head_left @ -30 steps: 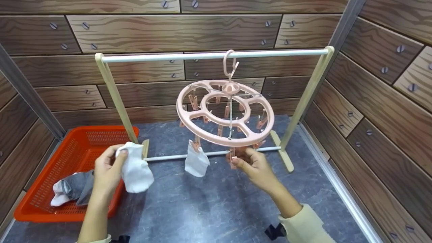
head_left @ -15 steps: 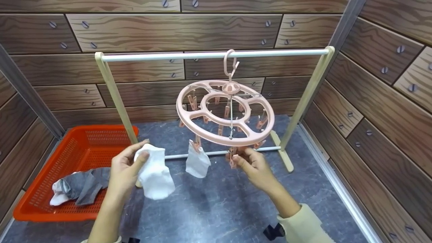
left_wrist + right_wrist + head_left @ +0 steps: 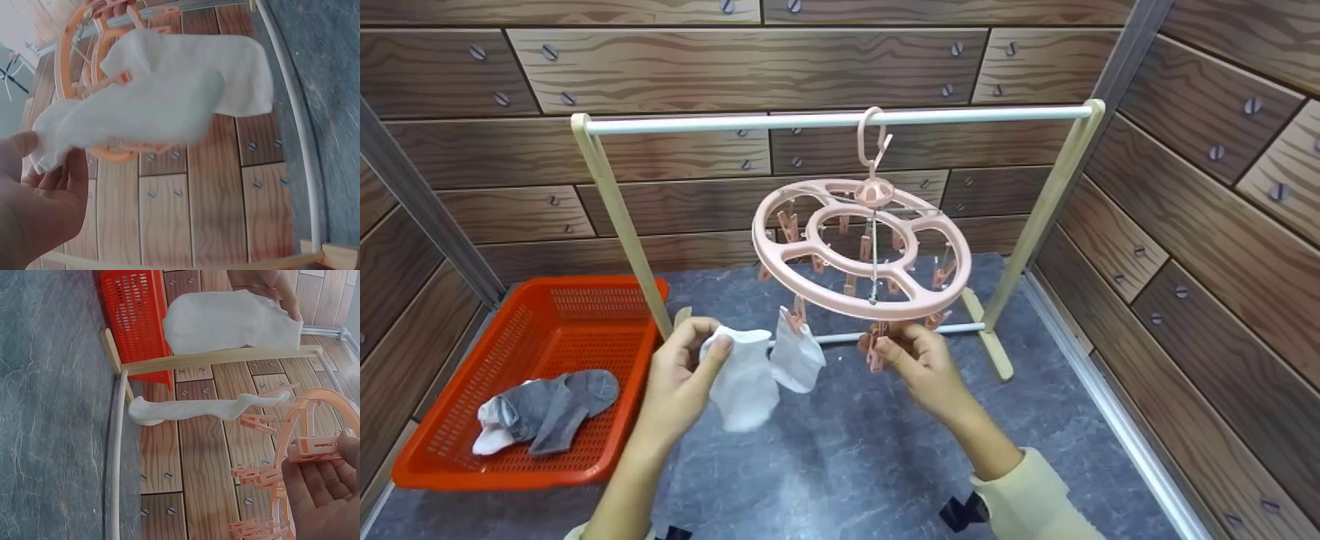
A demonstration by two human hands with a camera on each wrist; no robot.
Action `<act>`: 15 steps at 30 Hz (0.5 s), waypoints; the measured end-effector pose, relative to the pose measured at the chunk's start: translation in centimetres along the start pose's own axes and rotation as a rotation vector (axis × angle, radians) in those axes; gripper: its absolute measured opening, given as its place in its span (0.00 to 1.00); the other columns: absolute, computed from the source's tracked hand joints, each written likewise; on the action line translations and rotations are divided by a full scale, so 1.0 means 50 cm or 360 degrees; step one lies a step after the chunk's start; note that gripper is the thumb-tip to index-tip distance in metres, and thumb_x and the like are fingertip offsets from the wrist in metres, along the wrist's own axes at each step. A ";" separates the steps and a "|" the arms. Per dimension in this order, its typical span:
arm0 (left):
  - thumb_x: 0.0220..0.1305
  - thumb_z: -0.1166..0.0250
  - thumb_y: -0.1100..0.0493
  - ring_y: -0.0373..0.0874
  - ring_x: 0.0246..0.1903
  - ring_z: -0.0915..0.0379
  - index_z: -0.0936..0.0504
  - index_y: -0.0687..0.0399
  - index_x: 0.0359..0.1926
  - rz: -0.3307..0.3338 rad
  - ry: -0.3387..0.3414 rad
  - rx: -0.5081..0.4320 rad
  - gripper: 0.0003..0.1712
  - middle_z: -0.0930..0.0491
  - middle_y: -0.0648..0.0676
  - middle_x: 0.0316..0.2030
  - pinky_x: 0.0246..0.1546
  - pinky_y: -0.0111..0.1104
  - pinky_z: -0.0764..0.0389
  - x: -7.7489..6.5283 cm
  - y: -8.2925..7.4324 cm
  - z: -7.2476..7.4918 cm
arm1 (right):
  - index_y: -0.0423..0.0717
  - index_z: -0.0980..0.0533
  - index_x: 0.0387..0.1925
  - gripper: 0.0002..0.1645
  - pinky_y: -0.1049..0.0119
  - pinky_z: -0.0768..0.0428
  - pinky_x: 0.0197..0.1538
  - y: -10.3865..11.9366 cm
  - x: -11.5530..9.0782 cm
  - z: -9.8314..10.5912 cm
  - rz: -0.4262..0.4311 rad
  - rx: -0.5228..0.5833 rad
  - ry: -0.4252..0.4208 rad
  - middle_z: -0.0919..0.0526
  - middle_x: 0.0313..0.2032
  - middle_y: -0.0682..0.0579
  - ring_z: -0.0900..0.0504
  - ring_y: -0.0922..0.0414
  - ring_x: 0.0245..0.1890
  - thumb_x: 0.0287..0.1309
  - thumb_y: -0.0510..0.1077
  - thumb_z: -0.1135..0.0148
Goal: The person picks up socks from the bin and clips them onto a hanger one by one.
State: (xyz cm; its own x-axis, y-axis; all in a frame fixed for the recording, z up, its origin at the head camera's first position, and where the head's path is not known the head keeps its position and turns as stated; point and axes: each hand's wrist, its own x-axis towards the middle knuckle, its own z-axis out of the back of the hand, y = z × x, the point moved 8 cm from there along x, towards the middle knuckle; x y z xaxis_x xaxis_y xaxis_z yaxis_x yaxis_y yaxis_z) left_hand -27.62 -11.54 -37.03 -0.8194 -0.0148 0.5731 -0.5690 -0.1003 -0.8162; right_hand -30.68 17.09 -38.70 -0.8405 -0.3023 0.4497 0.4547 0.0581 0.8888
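Note:
My left hand (image 3: 682, 375) pinches a white sock (image 3: 744, 382) by its cuff, and the sock hangs down from the fingers. Beside it, a second white sock (image 3: 797, 358) hangs from a clothespin on the pink round hanger (image 3: 855, 306). With thumb and fingers my right hand (image 3: 926, 367) grips another pink clothespin (image 3: 315, 449) below the hanger's front rim. Nothing is seen between that clothespin's tips. In the left wrist view the held sock (image 3: 135, 109) overlaps the hanging sock (image 3: 225, 67).
The hanger hooks over the white top bar (image 3: 720, 124) of a wooden-legged rack (image 3: 619, 217). At left stands an orange basket (image 3: 532, 480) with grey socks (image 3: 559, 405) and a white one inside. Several more clothespins dangle under the hanger. Wood-patterned walls (image 3: 750, 71) enclose the grey floor.
My left hand has carried the white sock rightward from beside the basket to close by the hanging sock. My right hand stays at its clothespin, nearly still.

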 end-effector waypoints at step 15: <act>0.68 0.37 0.68 0.40 0.22 0.23 0.19 0.59 0.48 -0.0136 0.0109 0.0079 0.09 0.14 0.50 0.31 0.18 0.31 0.21 -0.010 -0.018 -0.095 | 0.23 0.26 0.41 0.09 0.62 0.14 0.41 0.012 0.009 -0.004 0.0116 0.0078 -0.0048 0.18 0.33 0.29 0.15 0.52 0.31 0.70 0.31 0.49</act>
State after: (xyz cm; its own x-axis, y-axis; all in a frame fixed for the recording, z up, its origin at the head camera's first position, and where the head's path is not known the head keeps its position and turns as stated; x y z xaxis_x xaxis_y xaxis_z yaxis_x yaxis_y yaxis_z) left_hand -27.03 -6.73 -36.94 -0.7718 0.0639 0.6327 -0.6343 -0.1477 -0.7588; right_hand -30.71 16.79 -37.99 -0.8145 -0.2666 0.5154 0.5007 0.1260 0.8564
